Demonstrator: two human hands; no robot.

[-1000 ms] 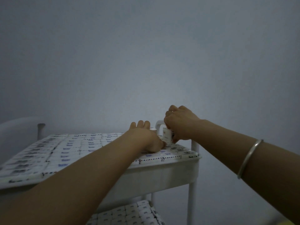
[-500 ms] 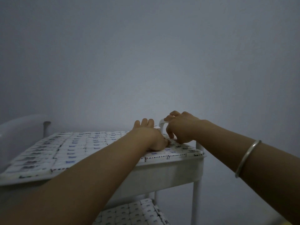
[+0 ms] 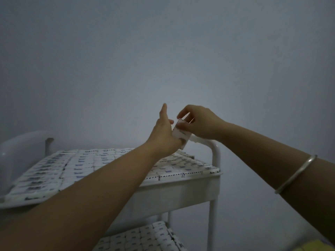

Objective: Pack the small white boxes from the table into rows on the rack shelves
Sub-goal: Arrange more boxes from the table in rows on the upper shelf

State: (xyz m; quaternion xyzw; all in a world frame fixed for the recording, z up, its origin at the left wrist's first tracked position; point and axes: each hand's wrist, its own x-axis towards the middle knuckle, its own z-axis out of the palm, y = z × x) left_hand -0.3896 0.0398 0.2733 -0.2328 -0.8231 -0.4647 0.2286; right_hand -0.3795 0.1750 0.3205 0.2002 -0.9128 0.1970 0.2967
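Placement step, judged from the posture: one more unit is about to go into the top layer. Both hands are raised clear of the shelf. The right hand (image 3: 201, 124) pinches the upper end of the held box (image 3: 179, 135) between thumb and fingertips. The left hand (image 3: 163, 136) backs it from the other side with the forefinger straight up; its lower fingers appear to curl under the bottom end. Whether the white piece is one box or a short stack cannot be determined.

Procedure:
1. Keep both contacts on until the piece is square to the rows.
2. Lower it edge-first into the gap, then press it flat.
3. Avoid dragging across seated boxes; they look light and could shift.

Position relative to the grip: the packed rows (image 3: 81, 165) on the top shelf (image 3: 181, 189) lie below and mainly to the left. The rack post (image 3: 215, 160) stands just right of and below the right hand. The lower-shelf boxes (image 3: 145, 236) lie far beneath. The gap itself is hidden behind the left forearm.
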